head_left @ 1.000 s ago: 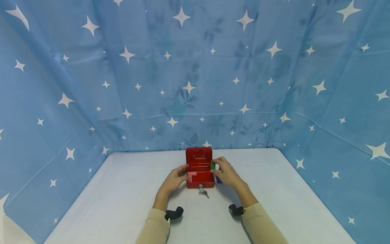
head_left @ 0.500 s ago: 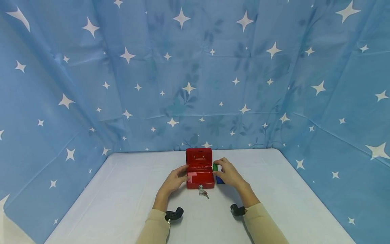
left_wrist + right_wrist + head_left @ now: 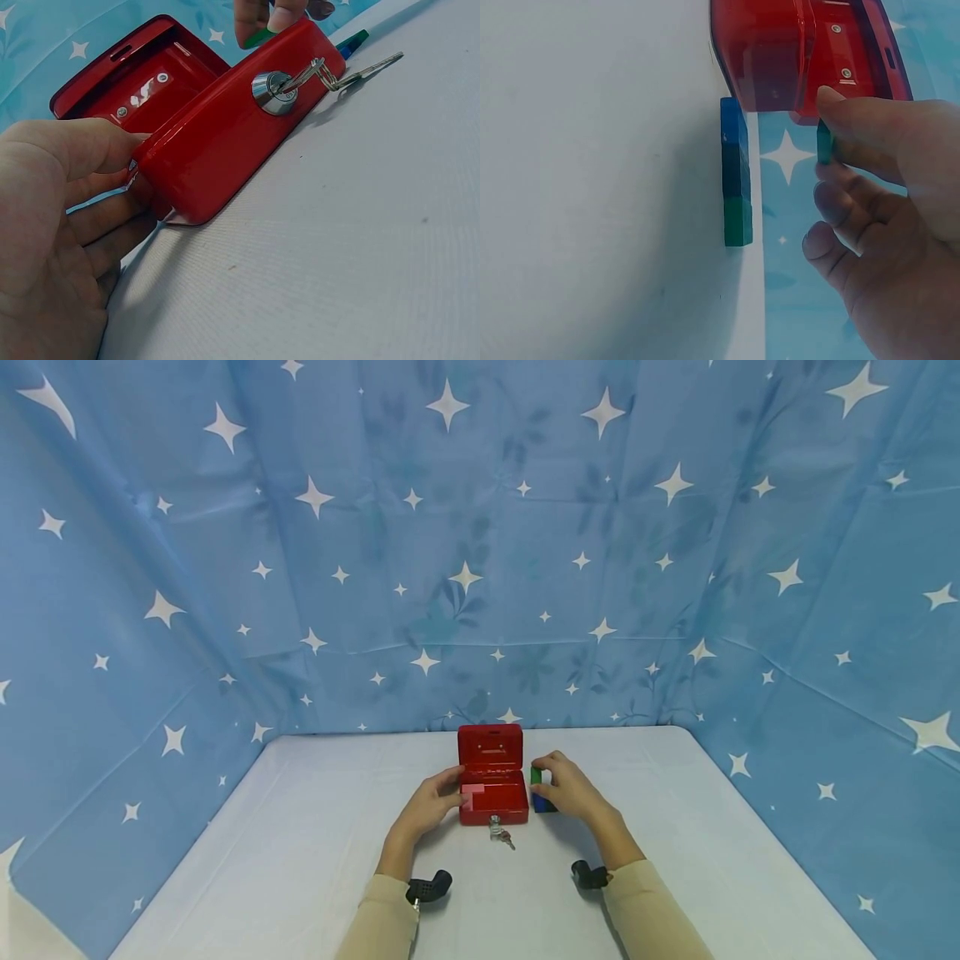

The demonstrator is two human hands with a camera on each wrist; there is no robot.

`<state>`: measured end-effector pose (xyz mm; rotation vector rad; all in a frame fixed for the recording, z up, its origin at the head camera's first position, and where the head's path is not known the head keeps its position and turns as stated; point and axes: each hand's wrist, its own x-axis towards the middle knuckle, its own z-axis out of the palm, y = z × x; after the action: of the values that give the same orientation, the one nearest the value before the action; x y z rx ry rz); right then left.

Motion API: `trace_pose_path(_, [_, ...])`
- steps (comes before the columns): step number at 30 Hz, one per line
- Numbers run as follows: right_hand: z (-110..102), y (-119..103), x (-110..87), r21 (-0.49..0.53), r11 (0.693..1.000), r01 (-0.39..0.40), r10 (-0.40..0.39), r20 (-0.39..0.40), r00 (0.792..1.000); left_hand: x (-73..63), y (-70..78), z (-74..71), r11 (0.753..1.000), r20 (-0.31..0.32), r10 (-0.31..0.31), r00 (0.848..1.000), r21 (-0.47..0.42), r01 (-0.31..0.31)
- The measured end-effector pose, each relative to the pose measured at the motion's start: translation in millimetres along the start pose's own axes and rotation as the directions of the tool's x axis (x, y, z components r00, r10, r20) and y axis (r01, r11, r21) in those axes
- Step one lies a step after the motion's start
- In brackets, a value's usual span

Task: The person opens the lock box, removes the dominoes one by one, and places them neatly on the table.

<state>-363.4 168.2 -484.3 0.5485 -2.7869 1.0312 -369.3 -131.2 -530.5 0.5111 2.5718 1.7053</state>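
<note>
Two bare hands flank a red box (image 3: 480,817) that sits on a white-covered table (image 3: 315,893), its lid (image 3: 490,746) raised at the back. The left hand (image 3: 425,808) is partly curled at the box's left end, thumb at the top edge and fingers against the side, gripping it. The right hand (image 3: 572,789) pinches a green block (image 3: 824,142) between thumb and finger, just right of the box and above the table, its other fingers loosely bent. Beneath it, a row of blue and green pieces (image 3: 735,169) lies just beside the box's right end. Pink pieces (image 3: 473,788) lie inside the box at the left, and keys (image 3: 506,837) hang from its front lock (image 3: 273,93).
</note>
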Motion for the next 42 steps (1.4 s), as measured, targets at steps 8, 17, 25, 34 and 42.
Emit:
trace_pose_path(8, [-3,0,-1.5,0.007,1.000,-0.016,0.015,0.022,1.000,0.1,0.0,-0.3,1.000,0.006,-0.003,1.000,-0.004,0.003])
trace_pose_path(17, [-6,1,-2.1,-0.005,1.000,-0.031,0.031,0.030,0.999,-0.6,1.7,-0.6,1.000,0.010,0.007,1.000,-0.022,-0.006])
trace_pose_path(25, [-7,4,-2.6,-0.013,0.998,-0.066,0.066,0.049,0.997,-1.5,4.1,-0.9,1.000,0.006,-0.006,1.000,-0.022,0.006])
trace_pose_path(34, [-9,8,-2.2,-0.021,0.996,-0.085,0.086,0.055,0.995,-1.5,3.4,-0.8,1.000,0.001,-0.007,1.000,-0.004,0.007])
trace_pose_path(42, [-13,14,-3.5,-0.028,0.993,-0.118,0.120,0.071,0.990,-1.1,3.6,-0.1,1.000,0.006,-0.004,1.000,-0.027,0.004])
